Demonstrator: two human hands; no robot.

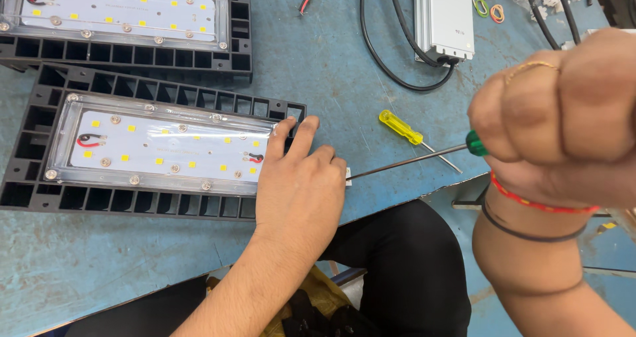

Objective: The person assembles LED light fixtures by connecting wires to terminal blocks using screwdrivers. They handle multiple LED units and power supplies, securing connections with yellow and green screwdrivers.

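Both forearms are bare, with no sleeves showing anywhere in the frame. The right hand (563,105), at the right of the frame, wears a thin gold ring on one of its fingers (530,69), and its wrist carries a red-and-orange thread band with a thin black cord just below it. The left hand (298,185), at centre, wears nothing; black trousers show at bottom centre.

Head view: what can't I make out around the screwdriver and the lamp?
- Screwdriver tip: hidden behind the left hand.
- Its green handle: mostly inside the right hand, which is close and blurred.
- Lamp right end: covered by the left hand.
- Second lamp: cut off by the top edge.
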